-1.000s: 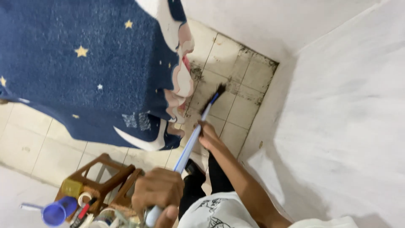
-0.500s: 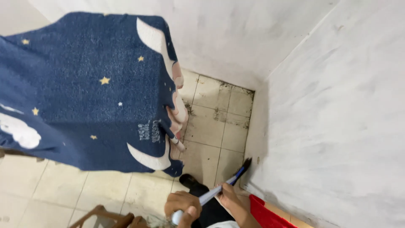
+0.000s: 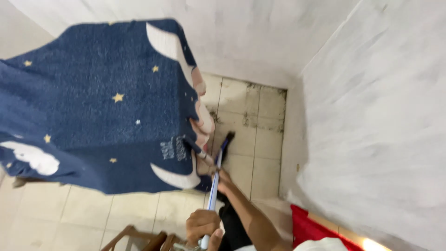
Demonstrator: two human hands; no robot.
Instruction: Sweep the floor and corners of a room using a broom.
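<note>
Below, near the bottom edge: left hand point(image 3: 203, 226) wrapped round the near end of a long brush handle point(image 3: 213, 193), fingers point(image 3: 197, 222) curled shut on the pale blue-and-white shaft. Farther along the same shaft, right hand point(image 3: 223, 179) gripping it too, fingers closed about the handle, forearm running back toward the near right. Beyond that hand, dark bristled brush head point(image 3: 226, 142) pointing away, lying over the tiled floor point(image 3: 260, 139) just beside the hanging edge of a dark blue blanket point(image 3: 93, 107). Cannot tell whether bristles actually touch the tiles.

Blanket filling the left and middle: navy, dotted with small yellow stars, white crescent and cloud shapes, a pinkish border along its right edge. Draped over something hidden beneath.

Floor of pale square tiles, grimy and dark-stained along the grout lines in the far corner. White wall point(image 3: 260, 37) across the far side, another white wall point(image 3: 381, 130) rising on the right, meeting at the corner.

Near right, against the right wall: a piece of red cloth point(image 3: 309, 227). Near bottom, left of the hands: brown wooden frame point(image 3: 139, 239), only partly in view. Dark clothing point(image 3: 232, 227) under the right forearm.
</note>
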